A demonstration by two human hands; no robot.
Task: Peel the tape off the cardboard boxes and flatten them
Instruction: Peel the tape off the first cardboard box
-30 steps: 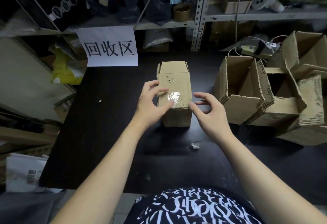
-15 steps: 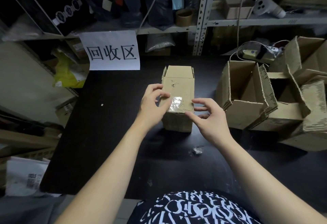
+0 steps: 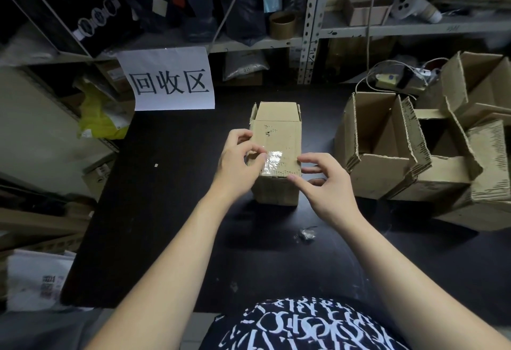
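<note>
A small closed cardboard box stands mid-table, long side pointing away from me. A shiny strip of clear tape crosses its top near the front edge. My left hand is at the box's left side, thumb and curled fingers pinching the left end of the tape. My right hand is at the front right corner, fingers loosely spread, thumb and index fingertip touching the box's edge.
Several opened, torn cardboard boxes crowd the right of the black table. A crumpled wad of tape lies near my right forearm. A white paper sign hangs at the back left, under cluttered shelves.
Both hands have closed in on the box. My left fingers curled onto the tape's left end, and my right fingertips came up against the front right corner.
</note>
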